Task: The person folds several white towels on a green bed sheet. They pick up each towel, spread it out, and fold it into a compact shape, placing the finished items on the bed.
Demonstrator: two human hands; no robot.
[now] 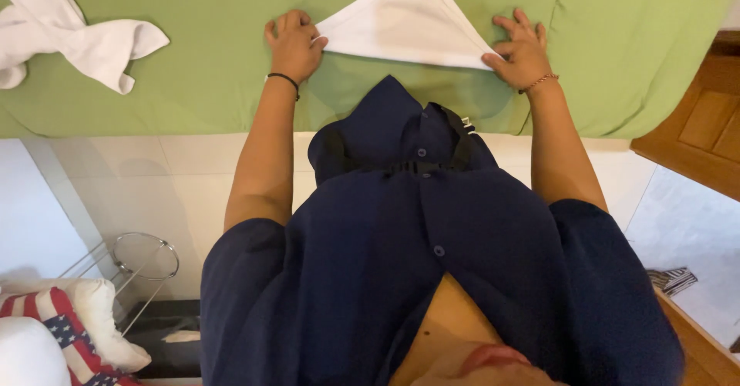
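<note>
A white cloth point(405, 20) folded into a triangle lies on a green sheet point(208, 85). My left hand point(294, 43) grips the cloth's left corner, knuckles up, a dark band on the wrist. My right hand point(520, 48) presses flat on the cloth's right corner, fingers spread, a thin bracelet on the wrist. Both arms reach forward over my dark blue buttoned shirt point(432, 255).
A crumpled white towel point(65, 31) lies on the green sheet at the far left. Wooden furniture point(701, 135) stands at the right. Below left are a round wire stand point(142, 255) and a striped red, white and blue cushion point(58, 324) on a tiled floor.
</note>
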